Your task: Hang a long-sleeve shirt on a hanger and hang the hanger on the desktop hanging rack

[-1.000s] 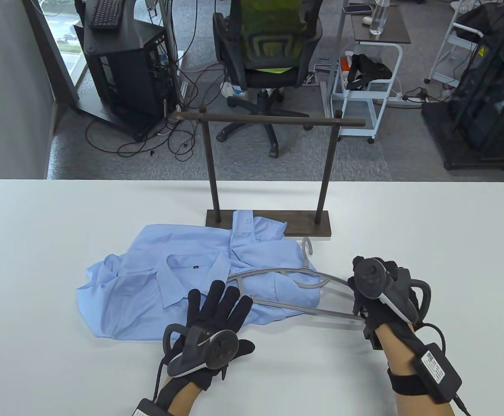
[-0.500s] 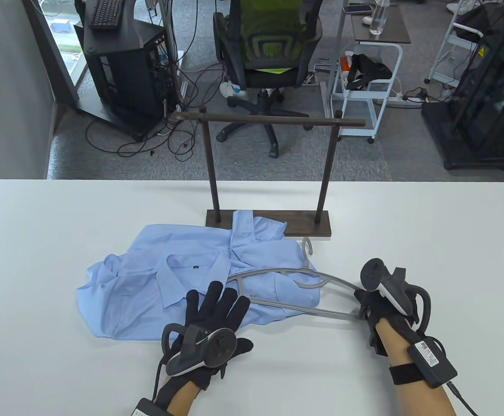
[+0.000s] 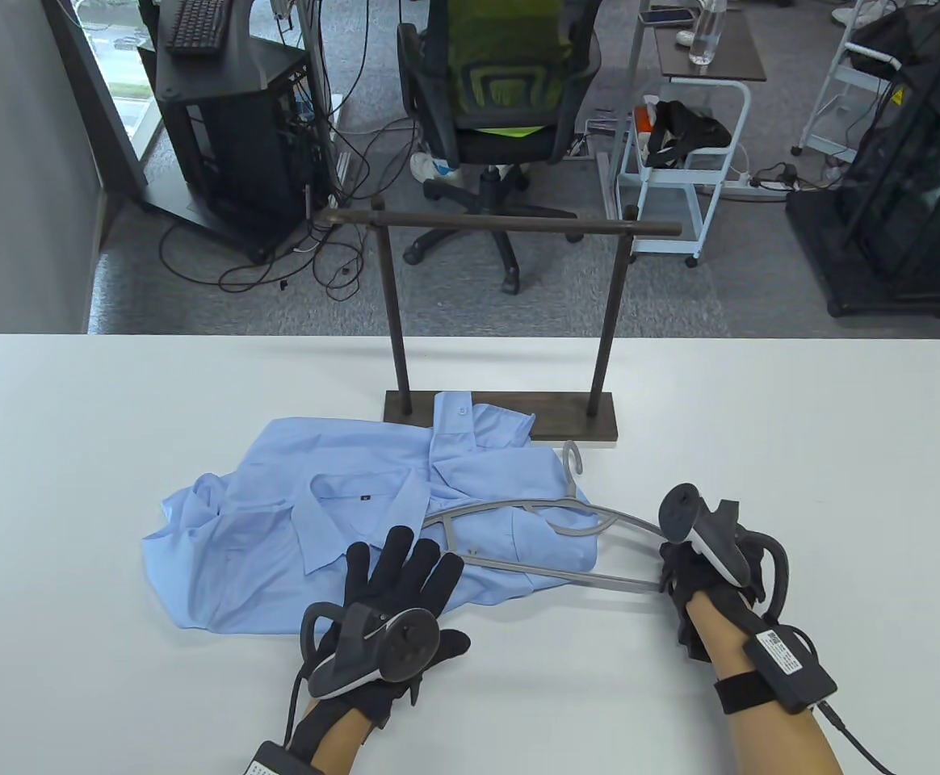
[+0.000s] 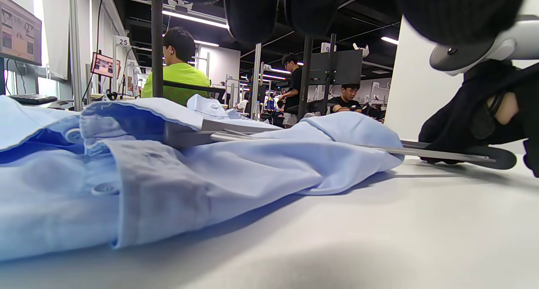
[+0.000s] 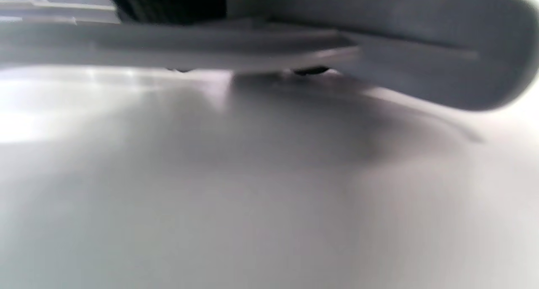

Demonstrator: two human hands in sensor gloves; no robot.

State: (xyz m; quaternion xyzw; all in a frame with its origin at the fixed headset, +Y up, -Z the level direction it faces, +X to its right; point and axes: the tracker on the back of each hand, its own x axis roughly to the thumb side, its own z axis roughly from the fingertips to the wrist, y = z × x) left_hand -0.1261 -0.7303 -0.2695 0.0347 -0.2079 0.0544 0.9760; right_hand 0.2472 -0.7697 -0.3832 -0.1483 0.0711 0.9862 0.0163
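A crumpled light blue shirt lies on the white table, in front of the dark rack. A grey hanger lies across the shirt's right part, its hook pointing at the rack's base. My left hand rests flat on the shirt's near edge, fingers spread and straight. My right hand grips the hanger's right tip, fingers curled onto it. In the left wrist view the hanger pokes out of the shirt under the right hand. The right wrist view shows the hanger just above the table.
The rack's two posts stand on a flat wooden base at the table's far middle. Bare table lies left and right of the shirt. Behind the table are an office chair, a computer stand and a white trolley.
My right wrist has rolled, tipping the tracker onto its side, and the fingers have settled round the hanger's right tip. The left hand, the shirt and the hanger have stayed put.
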